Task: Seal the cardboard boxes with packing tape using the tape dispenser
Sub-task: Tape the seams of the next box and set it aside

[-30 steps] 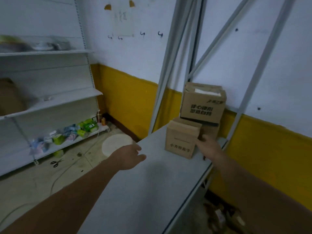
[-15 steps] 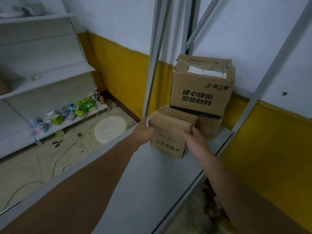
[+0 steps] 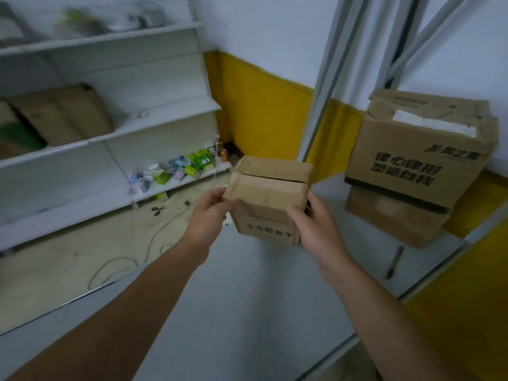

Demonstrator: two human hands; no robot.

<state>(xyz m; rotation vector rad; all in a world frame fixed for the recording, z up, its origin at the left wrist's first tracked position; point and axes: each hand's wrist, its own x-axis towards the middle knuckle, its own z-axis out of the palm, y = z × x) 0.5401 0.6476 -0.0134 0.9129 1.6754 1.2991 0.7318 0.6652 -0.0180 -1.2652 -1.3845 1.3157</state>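
A small brown cardboard box (image 3: 268,193) with black printed characters on its front hangs above the grey table (image 3: 247,312), its top flaps folded down with a seam across the lid. My left hand (image 3: 207,215) grips its left side and my right hand (image 3: 313,226) grips its right side, thumb on the front face. At the back right a larger printed cardboard box (image 3: 417,158) with a torn top and white contents sits on another brown box (image 3: 395,218). No tape dispenser is in view.
A dark pen (image 3: 394,261) lies on the table near the stacked boxes. White wall shelving (image 3: 154,116) at left holds brown boxes and small colourful packages. Scissors (image 3: 158,209) and a cable lie on the floor. Grey metal uprights (image 3: 324,86) stand behind the table.
Both hands took hold of the small box and lifted it away from the stacked boxes, to the left and toward me. The view swung left.
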